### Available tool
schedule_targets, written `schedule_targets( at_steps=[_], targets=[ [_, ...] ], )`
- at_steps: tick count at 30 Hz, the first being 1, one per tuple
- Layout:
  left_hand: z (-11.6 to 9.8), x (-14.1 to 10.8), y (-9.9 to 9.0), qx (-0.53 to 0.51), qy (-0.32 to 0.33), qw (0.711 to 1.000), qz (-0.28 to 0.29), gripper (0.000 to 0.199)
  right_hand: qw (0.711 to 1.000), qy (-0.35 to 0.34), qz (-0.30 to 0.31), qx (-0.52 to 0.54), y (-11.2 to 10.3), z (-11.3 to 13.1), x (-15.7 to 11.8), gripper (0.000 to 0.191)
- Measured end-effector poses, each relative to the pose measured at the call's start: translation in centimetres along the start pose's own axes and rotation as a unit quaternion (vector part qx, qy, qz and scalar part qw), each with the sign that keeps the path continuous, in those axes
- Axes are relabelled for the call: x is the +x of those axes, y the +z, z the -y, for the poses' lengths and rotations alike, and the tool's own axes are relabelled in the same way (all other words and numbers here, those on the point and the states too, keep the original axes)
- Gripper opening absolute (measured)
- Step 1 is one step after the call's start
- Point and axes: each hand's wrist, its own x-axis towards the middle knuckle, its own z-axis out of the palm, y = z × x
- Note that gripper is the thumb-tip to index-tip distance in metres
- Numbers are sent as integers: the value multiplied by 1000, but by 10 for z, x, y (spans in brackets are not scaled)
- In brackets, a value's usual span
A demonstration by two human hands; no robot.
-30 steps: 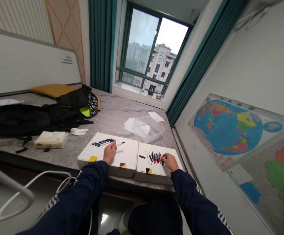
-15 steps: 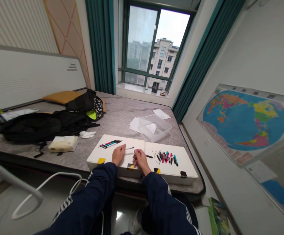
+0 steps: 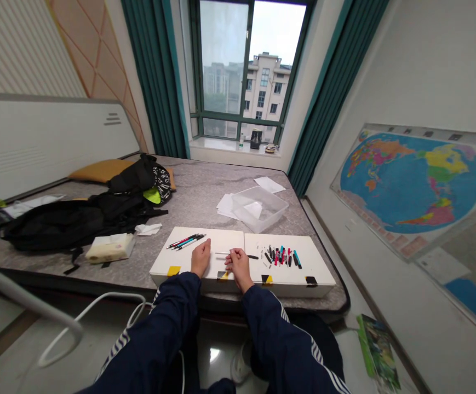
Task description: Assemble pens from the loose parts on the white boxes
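Observation:
Two white boxes stand side by side; my hands are over the left white box point(image 3: 213, 235). My right hand point(image 3: 240, 265) is closed in a pinch on a thin pen refill point(image 3: 222, 253), which sticks out leftward toward my other hand. My left hand point(image 3: 200, 258) is closed with its thumb up; whether something is inside it is hidden. A black pen part point(image 3: 253, 256) lies just right of my right hand. Several assembled pens point(image 3: 186, 241) lie at the left. On the right white box point(image 3: 317, 268), black, red and teal pen parts point(image 3: 281, 255) are spread out beside small pieces.
Behind the boxes are a clear plastic bin point(image 3: 262, 210) and white papers point(image 3: 226, 205). A tissue pack point(image 3: 110, 248) and a black backpack point(image 3: 57, 221) lie to the left. A white tube point(image 3: 28, 295) crosses the lower left.
The refill, earlier beside my left hand with a dark end pointing right, now reaches from my right hand's fingers. My left hand stays closed. The view has shifted slightly.

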Motion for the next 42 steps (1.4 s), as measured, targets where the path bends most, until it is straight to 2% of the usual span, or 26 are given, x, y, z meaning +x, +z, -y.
schedule_targets(
  at_steps=[4,7,9,12,14,18,20,22,25,29,33,36,39,42],
  targets=[
    [0,2,0,-14,-19,999,-23,50,1000,-6,-5,-27,3,6,-10,32],
    [-1,3,-1,-6,-9,1000,-26,48,998,-21,3,-60,-8,13,-35,33],
    [-1,3,-1,0,-5,1000,-24,47,996,-38,1,-85,-27,21,-56,36],
    [-2,3,0,5,-1,1000,-23,44,984,-76,-53,-153,-72,39,-80,43],
    [-3,2,0,8,3,1000,-22,45,958,-109,-114,-239,-109,55,-85,46],
    [-3,1,0,8,3,1000,-18,44,863,-196,-227,-407,-173,86,-67,44],
    [-3,0,1,7,3,1000,-16,44,828,-230,-245,-449,-194,96,-52,43],
    [-2,0,1,10,3,1000,-16,45,806,-247,-243,-479,-206,100,-38,43],
    [-2,0,0,19,7,1000,-13,45,784,-244,-234,-521,-210,94,-27,41],
    [-1,0,1,31,17,999,-7,44,770,-232,-210,-556,-205,77,-26,38],
    [0,0,1,33,24,999,-7,44,770,-231,-203,-559,-203,72,-30,38],
    [1,1,1,36,25,999,-10,46,779,-220,-230,-540,-198,77,-34,39],
    [4,2,1,26,8,1000,-14,50,794,-243,-223,-511,-174,82,-40,35],
    [8,2,3,8,-23,1000,-9,55,825,-281,-105,-479,-124,79,-47,29]
  ],
)
